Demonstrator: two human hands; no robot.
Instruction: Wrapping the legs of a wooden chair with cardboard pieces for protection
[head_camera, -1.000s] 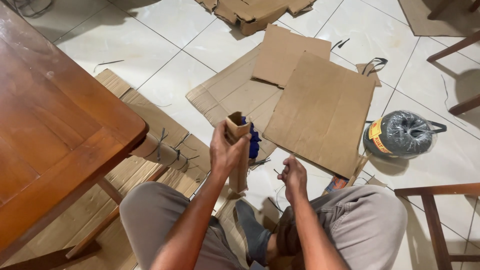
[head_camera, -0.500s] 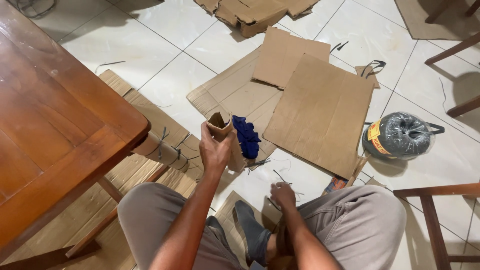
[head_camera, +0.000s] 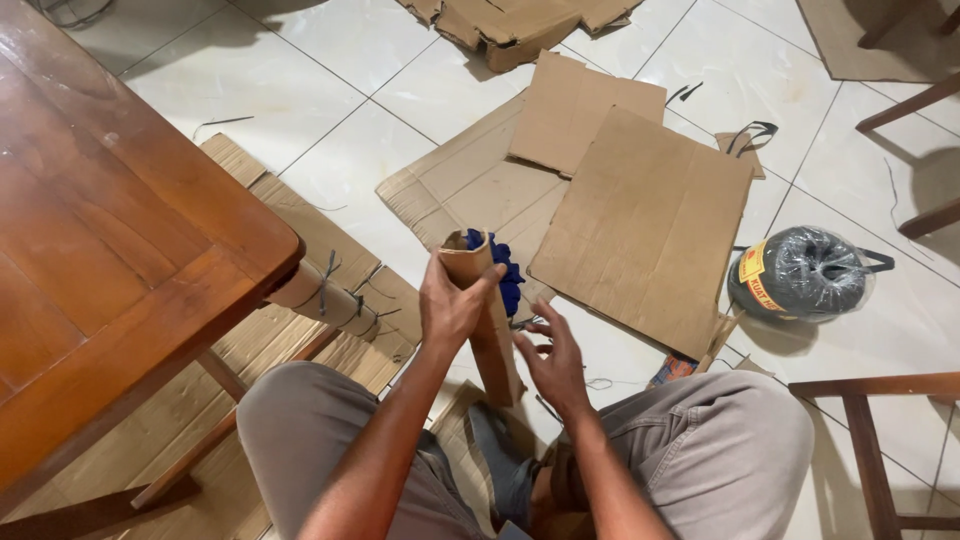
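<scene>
Brown cardboard, rolled into a tube (head_camera: 483, 310), stands nearly upright, open top tipped slightly left and away, lower end slanting down toward the person's lap. The left hand (head_camera: 452, 305) wraps around its upper part; the right hand (head_camera: 548, 358) is spread open, fingers just beside the lower part. Blue cloth (head_camera: 503, 268) sits behind the top. Right, on the tiles, lies a grey twine spool (head_camera: 803, 272) in clear wrap with a yellow-and-red label.

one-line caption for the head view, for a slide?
Seated person's left hand grips an upright rolled cardboard tube; right hand open beside its lower end, flat cardboard sheets on the tiled floor.
</scene>
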